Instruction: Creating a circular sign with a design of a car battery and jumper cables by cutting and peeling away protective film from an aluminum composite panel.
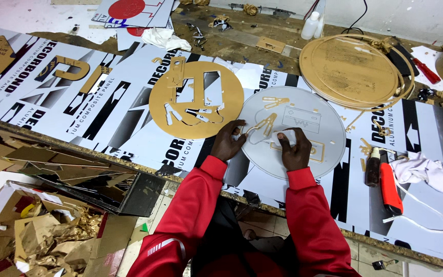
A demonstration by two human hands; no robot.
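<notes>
Scrap heap: torn brown cardboard and paper offcuts (52,231) lie piled on the floor at lower left, below the desk edge.
Desk (78,61): a long work surface covered with white printed panel sheets (103,107) bearing black lettering and arrows.
Gold stencil disc: a round gold sheet with cut-out shapes (196,100) lies flat on the panels, just left of the hands.
Left hand (227,141): fingers curled together and pressing down at the left rim of a round pale grey disc (324,123); fingertips touch a thin gold cut-out shape (265,124) lying on the disc.
Grey disc: lies flat on the desk directly in front of the person, near the desk edge, with further gold outline pieces stuck on its face.
Right hand (294,149): closed around a small white cloth or paper wad (289,136), held against the lower middle of the grey disc.
Sleeves: both arms wear red sleeves (196,205).
Bottles: a small dark brown bottle (373,169) stands just beside a red utility knife (390,187) to the right of the disc; a white plastic bottle (310,25) stands at the far edge. Contents cannot be seen.
White rag (424,172): crumpled, right of the red knife.
Gold ring stack (355,69): round gold discs and hoops lie stacked at upper right.
</notes>
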